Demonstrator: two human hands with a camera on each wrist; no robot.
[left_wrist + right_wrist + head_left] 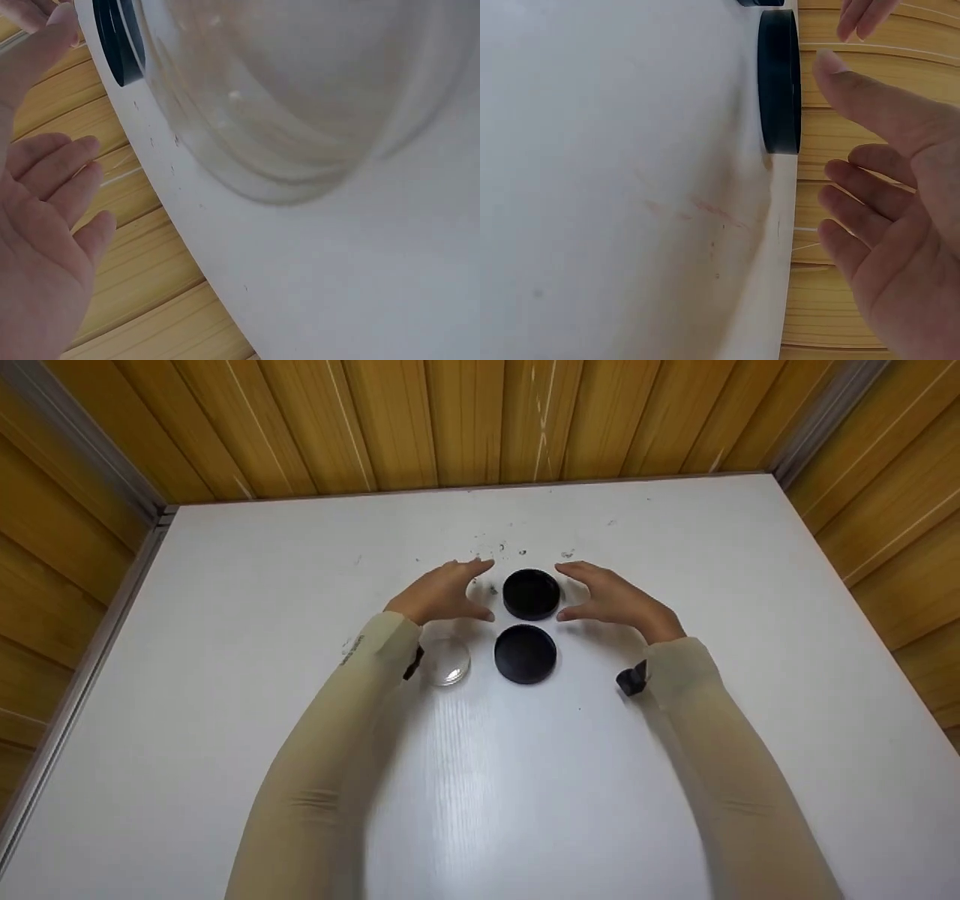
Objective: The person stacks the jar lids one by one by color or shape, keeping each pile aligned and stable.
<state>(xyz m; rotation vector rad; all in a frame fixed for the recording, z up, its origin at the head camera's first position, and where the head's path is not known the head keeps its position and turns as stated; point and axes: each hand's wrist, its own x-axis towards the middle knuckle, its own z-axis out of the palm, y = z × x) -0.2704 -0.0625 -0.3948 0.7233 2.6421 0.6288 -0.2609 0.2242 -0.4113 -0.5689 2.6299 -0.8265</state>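
Two round, shallow black pieces with raised rims, like lids or dishes, lie one behind the other on the white table. My left hand point(444, 594) is left of the far black piece point(531, 595), thumb and fingers spread apart. On its other side my right hand point(616, 598) mirrors that pose. A small gap separates each hand from the rim. Nearer to me lies the second black piece point(525, 654), which neither hand touches. By the left wrist sits a clear round dish point(448, 661), large and blurred in the left wrist view.
The white table point(480, 795) has dark specks point(517, 549) beyond the hands. Wood-patterned walls point(465, 424) stand at the back and both sides. Long sleeves cover both forearms, with a small black device point(632, 679) at the right wrist.
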